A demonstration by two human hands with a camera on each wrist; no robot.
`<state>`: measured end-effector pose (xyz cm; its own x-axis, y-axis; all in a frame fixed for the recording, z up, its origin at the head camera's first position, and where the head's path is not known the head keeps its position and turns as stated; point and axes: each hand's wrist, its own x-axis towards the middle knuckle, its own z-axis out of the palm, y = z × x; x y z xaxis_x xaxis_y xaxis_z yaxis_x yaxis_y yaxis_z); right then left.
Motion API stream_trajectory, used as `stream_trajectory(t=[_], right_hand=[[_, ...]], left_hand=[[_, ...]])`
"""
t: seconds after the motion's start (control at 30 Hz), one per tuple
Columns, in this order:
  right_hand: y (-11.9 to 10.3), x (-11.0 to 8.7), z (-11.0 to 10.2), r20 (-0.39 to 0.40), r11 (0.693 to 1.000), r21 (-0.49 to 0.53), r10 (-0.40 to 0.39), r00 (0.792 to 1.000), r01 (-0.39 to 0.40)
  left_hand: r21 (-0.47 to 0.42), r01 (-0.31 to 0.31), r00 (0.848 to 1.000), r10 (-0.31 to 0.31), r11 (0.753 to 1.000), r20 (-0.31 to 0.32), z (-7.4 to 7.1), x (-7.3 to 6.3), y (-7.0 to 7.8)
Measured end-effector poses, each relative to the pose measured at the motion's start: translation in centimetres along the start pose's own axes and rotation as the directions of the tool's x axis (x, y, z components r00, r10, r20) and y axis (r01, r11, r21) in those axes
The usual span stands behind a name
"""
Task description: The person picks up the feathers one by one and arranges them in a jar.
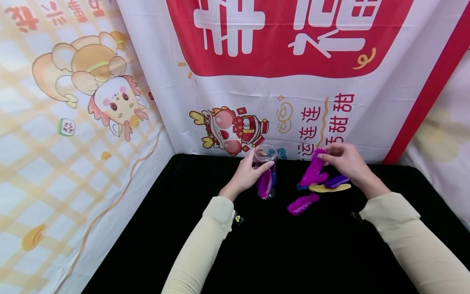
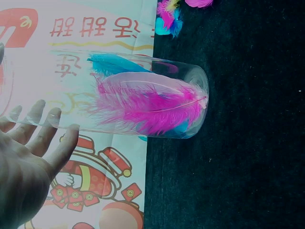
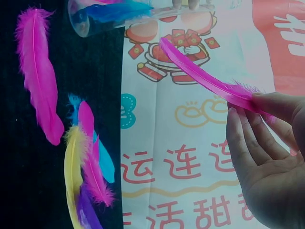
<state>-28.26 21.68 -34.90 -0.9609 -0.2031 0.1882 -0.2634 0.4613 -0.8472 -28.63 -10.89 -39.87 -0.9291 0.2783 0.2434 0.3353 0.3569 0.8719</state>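
Note:
A clear jar [image 1: 273, 173], open at the top, stands upright near the far edge of the black table. My left hand [image 1: 245, 173] grips it near the rim, thumb in front. Pink feathers [image 2: 157, 109] and a blue feather [image 2: 114, 63] are inside it. To the right, my right hand [image 1: 346, 163] pinches a magenta feather [image 3: 209, 83] between thumb and fingers, its other end pointing away from the hand. Below it lies a small pile with a yellow feather [image 3: 73, 167], a purple feather [image 3: 88, 210], and pink and blue ones. One magenta feather [image 1: 302, 204] lies apart, nearer me.
The black cloth-covered table [image 1: 279, 253] stretches toward me. Behind it hangs a printed white-and-red cloth [image 1: 154, 49], close to the jar and the right hand. Another patterned cloth [image 1: 47, 171] hangs along the left side.

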Motion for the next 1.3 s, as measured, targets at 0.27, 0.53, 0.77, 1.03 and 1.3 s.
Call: stream_trajectory(t=[0.27, 0.53, 0.77, 1.03, 1.3], right_hand=[[-1.7, -0.5, 0.2, -0.015, 1.000, 0.013, -0.019, 1.000, 0.019], [-0.2, 0.4, 0.4, -0.032, 0.999, 0.034, -0.040, 0.999, 0.041], [-1.0, 0.6, 0.6, -0.047, 0.997, 0.065, -0.050, 0.998, 0.053], [-1.4, 0.9, 0.8, -0.042, 0.995, 0.063, -0.073, 0.996, 0.076], [-2.4, 1.0, 0.9, -0.076, 0.993, 0.071, -0.091, 0.993, 0.097]], left_hand=[[0.004, -0.018, 1.000, 0.019, 1.000, -0.019, 0.2, -0.1, -0.4], [0.014, -0.016, 1.000, 0.017, 1.000, -0.026, 0.2, -0.1, -0.3], [0.017, -0.006, 1.000, 0.007, 1.000, -0.025, 0.2, 0.0, -0.5], [0.012, -0.004, 1.000, 0.004, 1.000, -0.023, 0.2, 0.0, -0.5], [0.022, -0.003, 1.000, 0.003, 1.000, -0.027, 0.2, 0.0, -0.5]])
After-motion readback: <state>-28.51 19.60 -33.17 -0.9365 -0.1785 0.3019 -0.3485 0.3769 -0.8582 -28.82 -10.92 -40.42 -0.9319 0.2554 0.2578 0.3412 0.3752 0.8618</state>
